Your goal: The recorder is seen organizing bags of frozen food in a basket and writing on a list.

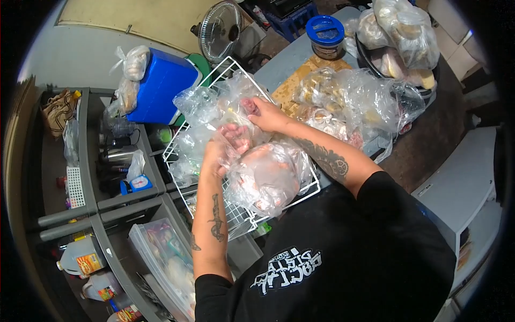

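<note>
A white wire basket [238, 217] full of clear plastic bags stands in front of me. My right hand [265, 114] grips a clear plastic bag [237, 114] near the basket's middle. A pinkish patch shows at its fingertips; whether it is meat or fingers behind plastic, I cannot tell. My left hand [231, 143] has its fingers curled in the same crumpled plastic, which partly covers them. Just below the hands lies a large bulging bag [263, 177] with pale pink contents. An inflated-looking clear bag [195, 104] rests at the basket's far left.
Several filled bags [322, 90] lie on the table at right, by a wooden board [287, 94]. A blue-lidded tub [326, 36] and a black basin [366, 64] with bagged goods stand beyond. At left are a blue cooler [155, 88], shelving [90, 161], a dial scale [139, 183] and a fan [220, 30].
</note>
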{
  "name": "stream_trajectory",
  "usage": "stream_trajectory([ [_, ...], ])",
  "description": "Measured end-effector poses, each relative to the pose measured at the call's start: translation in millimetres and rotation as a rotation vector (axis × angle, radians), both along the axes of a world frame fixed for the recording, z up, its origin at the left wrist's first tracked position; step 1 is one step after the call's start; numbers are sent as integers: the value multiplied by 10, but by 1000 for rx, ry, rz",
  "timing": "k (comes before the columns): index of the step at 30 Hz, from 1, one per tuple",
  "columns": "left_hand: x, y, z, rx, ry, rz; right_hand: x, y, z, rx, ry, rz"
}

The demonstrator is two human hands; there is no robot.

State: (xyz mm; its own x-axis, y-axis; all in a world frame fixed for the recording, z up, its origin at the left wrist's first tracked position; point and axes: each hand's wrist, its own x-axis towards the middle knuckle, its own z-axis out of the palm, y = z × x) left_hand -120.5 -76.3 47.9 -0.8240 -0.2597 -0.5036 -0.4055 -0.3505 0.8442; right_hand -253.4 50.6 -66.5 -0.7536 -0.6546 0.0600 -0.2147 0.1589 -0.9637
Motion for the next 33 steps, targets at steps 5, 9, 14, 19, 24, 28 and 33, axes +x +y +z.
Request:
stream_trajectory([
  [5,16,-144,-332,-95,-179,331,-43,-80,84,-94,-195,69],
  [9,184,-505,-226,-52,-135,-129,-284,-106,177,41,-170,54],
  [14,90,-154,-36,-560,-72,-336,-404,-119,79,39,-87,-7],
  [19,-226,57,-86,-1502,310,-605,-428,-139,-11,17,-104,-91],
  [24,-378,192,-143,-1778,184,-598,-389,-153,124,40,-128,-16],
  [28,-419,132,22,-1847,114,-793,-351,-135,59,32,-59,-93],
  [33,-129,-73,255,-1805,120,-648,-261,-88,-71,-241,-47,-149],
])
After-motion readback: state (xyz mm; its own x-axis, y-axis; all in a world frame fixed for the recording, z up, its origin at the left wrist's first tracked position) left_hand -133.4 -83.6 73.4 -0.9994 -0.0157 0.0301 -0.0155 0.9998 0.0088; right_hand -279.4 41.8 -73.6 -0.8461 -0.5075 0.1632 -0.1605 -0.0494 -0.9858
